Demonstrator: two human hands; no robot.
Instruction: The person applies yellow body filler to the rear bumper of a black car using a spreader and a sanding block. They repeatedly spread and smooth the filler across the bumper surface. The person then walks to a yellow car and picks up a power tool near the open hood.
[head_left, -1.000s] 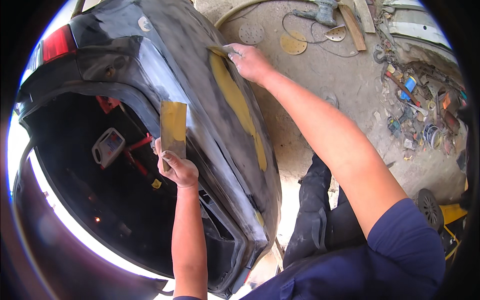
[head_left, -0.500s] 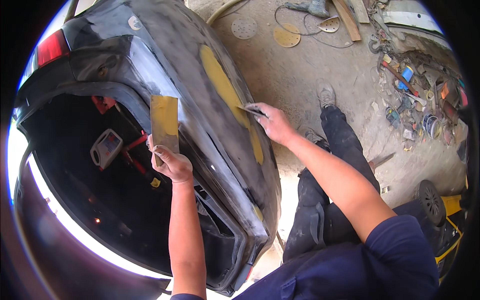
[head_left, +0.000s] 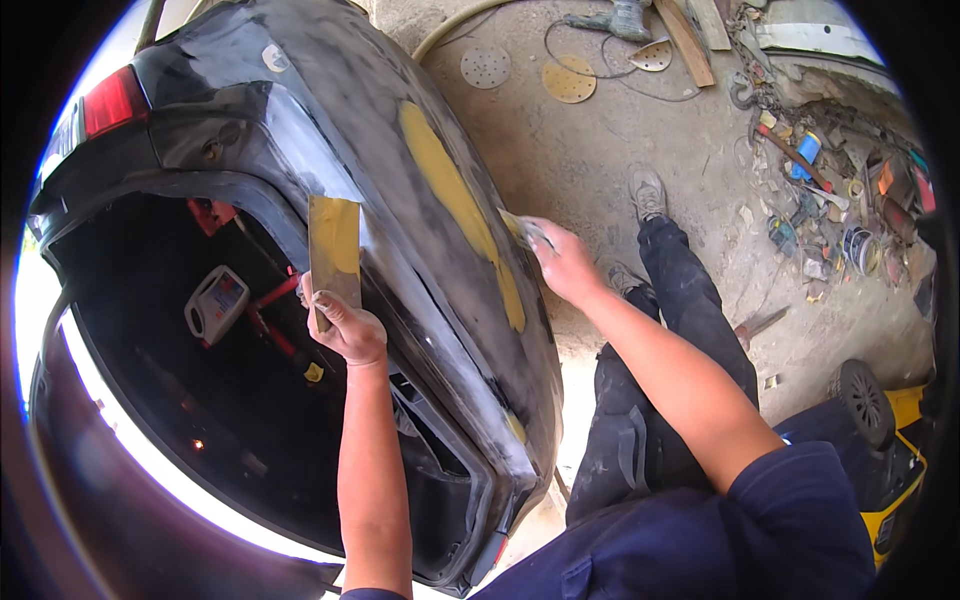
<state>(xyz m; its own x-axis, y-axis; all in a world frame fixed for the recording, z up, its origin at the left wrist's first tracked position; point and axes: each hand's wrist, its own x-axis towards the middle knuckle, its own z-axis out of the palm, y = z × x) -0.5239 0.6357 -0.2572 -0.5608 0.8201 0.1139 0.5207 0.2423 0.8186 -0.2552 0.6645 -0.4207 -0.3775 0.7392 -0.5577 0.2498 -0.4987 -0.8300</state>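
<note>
My left hand grips a flat board smeared with yellow filler, held over the edge of the open trunk. My right hand is closed on a thin spreader with filler on it, at the outer side of a dark car's rear panel. A long yellow filler patch runs along that sanded panel, just left of the spreader. A smaller patch shows near the panel's lower end.
The dark trunk holds a white jug and red tools. On the concrete floor are sanding discs, a power tool with a hose, wood pieces and a scrap pile. A yellow wheeled object stands at right, beyond my legs.
My right hand with the spreader has come down from the top of the filler patch to beside its middle and outward. My left hand and board have shifted slightly left.
</note>
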